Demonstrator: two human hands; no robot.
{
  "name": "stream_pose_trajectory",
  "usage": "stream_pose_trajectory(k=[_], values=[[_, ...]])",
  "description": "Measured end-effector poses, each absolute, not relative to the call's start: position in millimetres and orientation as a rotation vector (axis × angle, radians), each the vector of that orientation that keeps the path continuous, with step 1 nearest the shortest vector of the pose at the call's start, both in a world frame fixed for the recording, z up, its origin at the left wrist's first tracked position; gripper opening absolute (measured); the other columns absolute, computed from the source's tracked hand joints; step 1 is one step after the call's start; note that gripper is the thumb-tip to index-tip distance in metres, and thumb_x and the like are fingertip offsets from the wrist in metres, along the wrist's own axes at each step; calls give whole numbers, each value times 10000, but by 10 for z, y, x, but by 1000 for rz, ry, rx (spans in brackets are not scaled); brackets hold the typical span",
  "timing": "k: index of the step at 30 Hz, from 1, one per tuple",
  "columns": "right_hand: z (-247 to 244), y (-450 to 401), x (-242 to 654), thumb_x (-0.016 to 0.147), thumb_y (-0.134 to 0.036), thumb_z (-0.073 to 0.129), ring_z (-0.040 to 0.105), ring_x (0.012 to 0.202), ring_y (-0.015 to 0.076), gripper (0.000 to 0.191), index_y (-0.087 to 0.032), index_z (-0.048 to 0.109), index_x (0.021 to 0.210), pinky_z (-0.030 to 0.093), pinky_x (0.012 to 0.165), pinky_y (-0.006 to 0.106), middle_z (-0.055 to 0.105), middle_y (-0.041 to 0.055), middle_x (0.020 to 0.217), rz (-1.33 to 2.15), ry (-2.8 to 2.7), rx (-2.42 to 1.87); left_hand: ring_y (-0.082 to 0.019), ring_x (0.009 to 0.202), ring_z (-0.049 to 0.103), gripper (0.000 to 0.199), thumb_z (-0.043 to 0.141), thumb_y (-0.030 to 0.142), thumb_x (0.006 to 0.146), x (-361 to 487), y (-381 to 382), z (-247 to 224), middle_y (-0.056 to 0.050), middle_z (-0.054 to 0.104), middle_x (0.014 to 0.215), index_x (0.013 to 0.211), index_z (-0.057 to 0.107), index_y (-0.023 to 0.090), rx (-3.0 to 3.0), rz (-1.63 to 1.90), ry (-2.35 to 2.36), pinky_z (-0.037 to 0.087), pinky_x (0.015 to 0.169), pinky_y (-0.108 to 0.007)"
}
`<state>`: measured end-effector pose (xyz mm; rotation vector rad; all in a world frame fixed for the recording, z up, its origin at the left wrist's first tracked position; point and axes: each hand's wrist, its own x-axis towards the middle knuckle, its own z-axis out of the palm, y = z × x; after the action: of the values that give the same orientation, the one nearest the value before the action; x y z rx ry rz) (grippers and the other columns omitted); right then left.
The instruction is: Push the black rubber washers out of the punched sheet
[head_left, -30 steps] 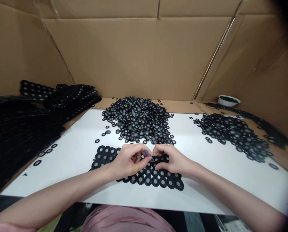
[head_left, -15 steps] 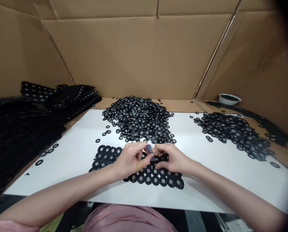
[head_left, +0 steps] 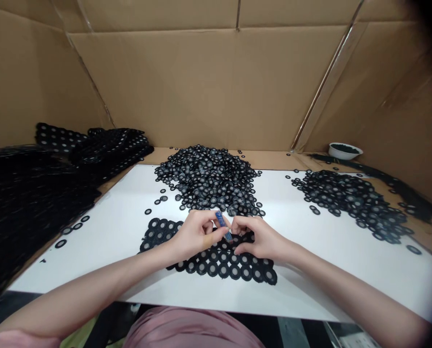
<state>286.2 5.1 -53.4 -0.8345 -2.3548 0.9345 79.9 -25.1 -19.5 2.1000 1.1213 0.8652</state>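
We have a black mat of joined rings (head_left: 234, 271) flat on the white desk (head_left: 303, 295), and we take it as our landmark. Both of our hands are over it, near each other. Our left hand (head_left: 192, 238) is above the mat's middle, its thumb and fingers clamped on a small blue strip (head_left: 221, 220); our left wrist and forearm hide part of the mat's left half. Our right hand (head_left: 257, 239) lies at the mat's right part, thumb and forefinger curved apart with rings visible between them; whether it grips the mat we cannot tell.

The mat's long axis runs from side to side, slanting a little so that its right end comes nearer to us. The blue strip stands tilted over the mat: its bright blue end points up and leftward, its paler lower end down to the right, close by our right fingertips.

Beyond the mat we see a big pile of loose rings (head_left: 208, 174). A second pile (head_left: 350, 193) lies beyond the mat to the right, with a white bowl (head_left: 342, 155) farther off. Well to the mat's left is a dark heap of strands (head_left: 31, 208).
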Motion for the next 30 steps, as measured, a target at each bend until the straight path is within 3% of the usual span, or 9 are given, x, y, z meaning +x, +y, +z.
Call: stream_pose_trajectory(k=[13,20,26,30], values=[[-526,55,2853,647,-103,744,491,692,125,293,-188,503,791,354,632,219,532,-44,744,905,-2378,-851,-51,453,364,159,573,250,812,809,-252,-149,28,509,562,790,656,115,2128,724,1128,263,429,-155],[-527,45,2859,661,-118,739,515,730,141,284,-193,511,815,374,666,232,551,-35,780,919,-2385,-859,-46,437,302,170,589,269,802,816,-254,-170,62,387,485,769,653,115,2050,742,1132,223,413,-153],[-492,58,2891,728,-226,708,498,724,143,256,-199,503,878,369,662,235,546,-27,799,915,-2429,-799,-47,449,320,232,572,319,831,776,-233,-254,40,445,517,777,661,112,2051,807,1070,230,420,-158],[-447,59,2918,692,-366,752,507,748,154,378,-207,501,925,372,672,241,563,-22,852,922,-2445,-795,-49,463,354,229,568,314,842,766,-236,-240,20,515,560,812,676,115,2087,874,1028,262,430,-156]])
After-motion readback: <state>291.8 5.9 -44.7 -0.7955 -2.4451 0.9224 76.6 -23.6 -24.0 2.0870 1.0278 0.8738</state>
